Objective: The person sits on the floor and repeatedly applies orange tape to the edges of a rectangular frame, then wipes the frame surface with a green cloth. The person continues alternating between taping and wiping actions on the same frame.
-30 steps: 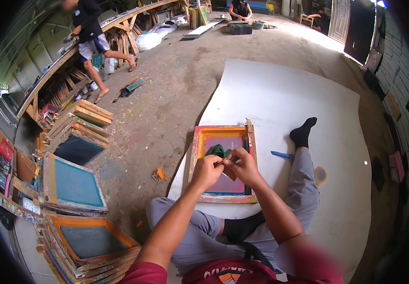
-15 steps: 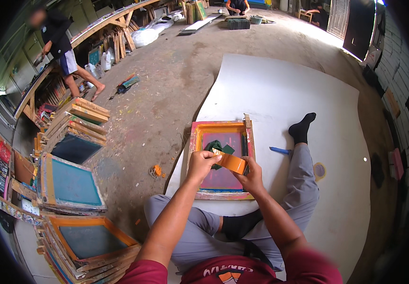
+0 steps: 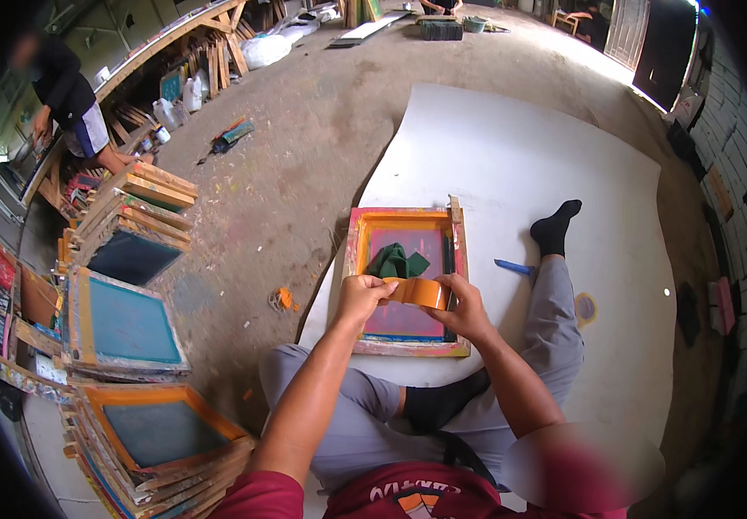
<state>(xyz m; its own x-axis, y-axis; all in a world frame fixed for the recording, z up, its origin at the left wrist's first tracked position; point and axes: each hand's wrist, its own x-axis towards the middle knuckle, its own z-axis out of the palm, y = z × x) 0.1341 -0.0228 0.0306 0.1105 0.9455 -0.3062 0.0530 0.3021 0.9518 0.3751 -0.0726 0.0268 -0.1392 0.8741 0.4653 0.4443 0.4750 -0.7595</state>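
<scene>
Between my hands is a roll of orange-brown adhesive tape (image 3: 425,294). My right hand (image 3: 465,310) grips the roll with thumb and fingers. The fingers of my left hand (image 3: 363,298) are closed on the tape's end at the roll's left side. Both hands are above a wooden screen-printing frame (image 3: 391,349) with a pinkish mesh (image 3: 403,325). A crumpled dark green cloth (image 3: 395,260) lies on the mesh, just beyond my hands. A wooden stick runs along the frame's right side.
The frame lies on a large white sheet (image 3: 598,381), between my legs. A blue tool (image 3: 513,267) and another tape roll (image 3: 585,309) lie by my right leg. Stacked screens (image 3: 127,324) stand at left, with orange scraps (image 3: 285,299) on the floor. A co-worker (image 3: 66,95) stands far left.
The tape roll, slanted down to the right before, is now nearly level. My right hand has risen slightly and my left has lowered slightly. The co-worker has moved left.
</scene>
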